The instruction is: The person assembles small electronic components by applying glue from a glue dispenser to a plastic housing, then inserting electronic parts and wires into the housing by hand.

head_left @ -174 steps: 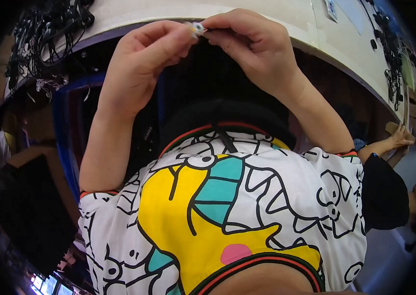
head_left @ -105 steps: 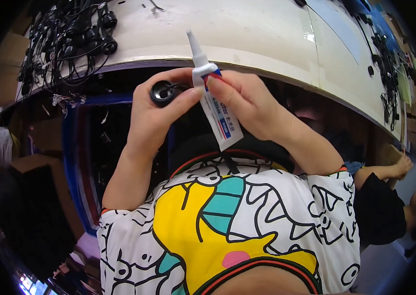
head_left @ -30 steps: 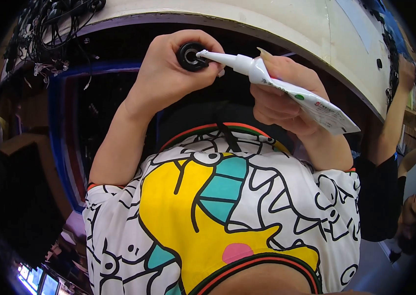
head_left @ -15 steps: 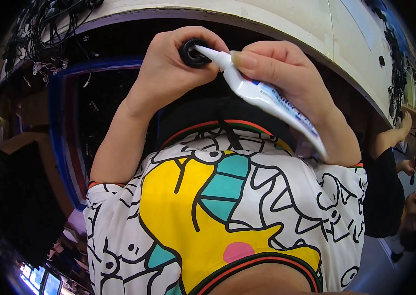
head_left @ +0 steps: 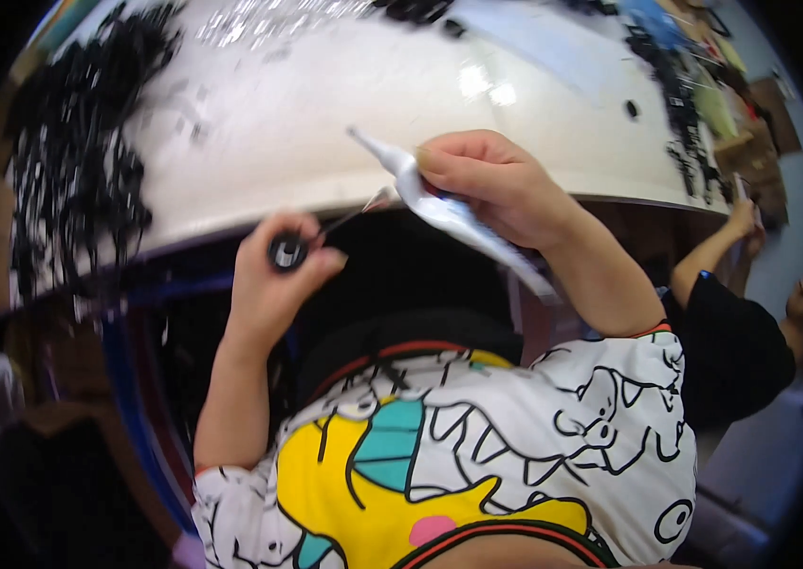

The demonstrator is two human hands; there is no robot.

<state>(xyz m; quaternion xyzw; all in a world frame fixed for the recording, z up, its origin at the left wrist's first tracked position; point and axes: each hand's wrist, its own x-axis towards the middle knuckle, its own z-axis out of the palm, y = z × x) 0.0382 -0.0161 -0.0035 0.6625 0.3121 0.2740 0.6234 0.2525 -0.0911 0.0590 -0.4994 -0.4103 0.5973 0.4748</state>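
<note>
- Our right hand is closed around a white glue tube, fingers wrapped over its upper body.
- The tube's long axis runs on a slant: its tapered nozzle points up and to our left over the pale tabletop, and its flat tail trails down to our right past the wrist.
- Our left hand pinches a small black round part between thumb and fingers, held in the air just below the tabletop's near edge.
- The part lies down and to the left of the nozzle, apart from it; a thin pale sliver shows between the two, too blurred to name.
- The part looks like a dark ring with a lighter centre.
- A heap of black pieces sits on the tabletop's far left.
</note>
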